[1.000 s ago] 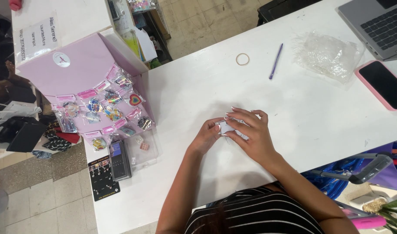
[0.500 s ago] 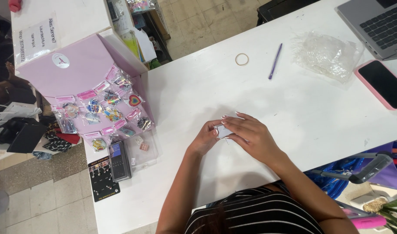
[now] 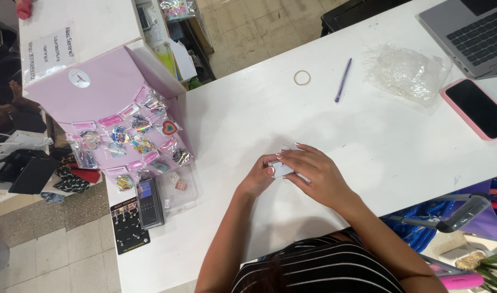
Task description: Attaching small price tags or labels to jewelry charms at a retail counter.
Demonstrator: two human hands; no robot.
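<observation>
Two hands, one small white piece: keep it low and pinned

Both hands meet over the middle of the white table (image 3: 248, 125), closed around a small white object (image 3: 282, 170) that looks like a folded card or a tiny packet; too little of it shows to tell which. The left hand (image 3: 257, 176) grips its near edge with thumb and fingertips, and the right hand (image 3: 313, 173) lies over the far side with its fingers stretched across the top, so the piece is clamped between the two and sits on or just above the tabletop.

As a judgement, work this fine goes best with the wrists resting on the table and the piece kept flat against it, so that one hand only holds while the other does the moving. Light pressure should do; a hard pinch could crease something so thin. Lifting the covering fingers a little would let the person see the edge being handled.

Around the hands the surface is bare. Well beyond them lie a tan rubber band (image 3: 302, 77), a purple pen (image 3: 343, 80) and a crumpled clear plastic bag (image 3: 408, 73). Farther right are a phone in a pink case (image 3: 479, 108) and the corner of a grey laptop (image 3: 476, 32). At the table's left edge stands a lilac display box (image 3: 91, 92) hung with small packets of trinkets.
</observation>
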